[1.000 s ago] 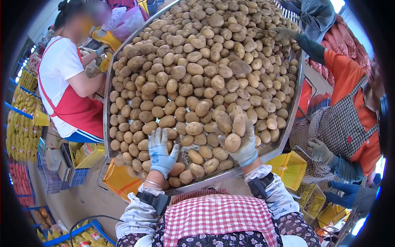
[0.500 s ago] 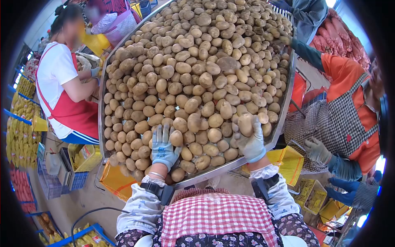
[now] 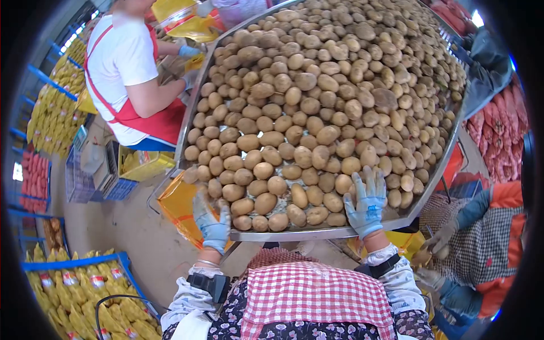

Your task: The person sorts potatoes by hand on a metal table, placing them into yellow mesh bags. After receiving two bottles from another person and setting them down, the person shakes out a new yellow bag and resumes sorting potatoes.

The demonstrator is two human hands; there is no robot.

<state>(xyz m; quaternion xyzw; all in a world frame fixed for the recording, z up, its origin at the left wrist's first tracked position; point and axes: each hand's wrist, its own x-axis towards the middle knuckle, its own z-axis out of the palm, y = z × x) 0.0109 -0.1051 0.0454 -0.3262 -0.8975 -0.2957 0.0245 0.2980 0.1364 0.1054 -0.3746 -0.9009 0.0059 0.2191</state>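
Observation:
A metal-rimmed sorting table holds a heap of potatoes in front of me. My right hand, in a pale blue-white glove, lies on the potatoes near the front edge with its fingers spread. At the front left corner my left hand, gloved alike, is beside the rim, thumb apart from the fingers. The fingertips are smeared, with brownish potatoes close by. Below that hand hangs an orange-yellow bag.
A person in a red apron works at the left side. Another in a checked apron is at the right. Crates stand at left, filled yellow net bags at lower left, red sacks at right.
My view has swung, shifting the table to the right. My left hand has moved off the potatoes to the left corner. My right hand has let go of the potato it held.

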